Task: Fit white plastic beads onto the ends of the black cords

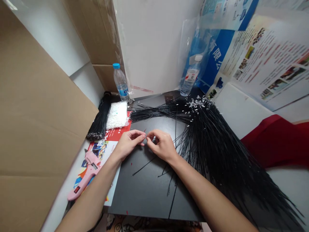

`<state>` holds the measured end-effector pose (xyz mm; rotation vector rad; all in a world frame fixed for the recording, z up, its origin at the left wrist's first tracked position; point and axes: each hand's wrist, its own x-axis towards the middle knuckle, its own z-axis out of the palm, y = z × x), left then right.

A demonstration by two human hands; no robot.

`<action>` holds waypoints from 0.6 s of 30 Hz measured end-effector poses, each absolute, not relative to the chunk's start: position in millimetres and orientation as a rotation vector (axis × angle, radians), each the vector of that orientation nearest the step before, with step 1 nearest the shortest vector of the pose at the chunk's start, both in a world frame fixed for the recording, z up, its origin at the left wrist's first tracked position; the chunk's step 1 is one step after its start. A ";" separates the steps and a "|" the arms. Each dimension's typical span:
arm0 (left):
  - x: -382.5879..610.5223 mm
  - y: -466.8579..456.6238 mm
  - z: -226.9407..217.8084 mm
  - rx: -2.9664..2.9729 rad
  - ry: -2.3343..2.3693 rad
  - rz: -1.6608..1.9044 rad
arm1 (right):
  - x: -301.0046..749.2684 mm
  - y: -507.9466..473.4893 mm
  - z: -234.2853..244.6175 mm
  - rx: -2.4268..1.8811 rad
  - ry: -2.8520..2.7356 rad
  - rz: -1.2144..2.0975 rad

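Note:
My left hand [129, 144] and my right hand [162, 145] meet fingertip to fingertip above the middle of the dark table. Both are closed in a pinch. A thin black wire [154, 138] runs from the right fingertips, and its end lies between the two hands. What the left fingertips pinch is too small to make out; a small red sliver shows just above them. Beside my right forearm spreads a large bundle of black wires [217, 145] with small white connectors [199, 103] at the far end. A few loose black wires [143, 166] lie under my hands.
Another wire bundle [159, 112] lies crosswise behind my hands. To the left are a bag of white pieces [117, 115], a dark wire bundle [100, 119] and a pink glue gun [88, 174] on a printed sheet. Two bottles [120, 82] [190, 77] stand behind. Cardboard [36, 112] walls the left.

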<state>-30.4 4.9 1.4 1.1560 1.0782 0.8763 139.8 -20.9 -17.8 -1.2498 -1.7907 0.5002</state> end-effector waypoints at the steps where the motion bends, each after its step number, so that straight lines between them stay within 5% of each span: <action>1: -30.0 4.5 1.6 1.171 1.088 0.882 | 139.7 -21.2 -17.8 -1.261 -1.801 0.497; 18: -28.3 2.6 2.1 1.227 1.115 0.869 | 138.1 -22.4 -19.6 -1.311 -1.857 0.416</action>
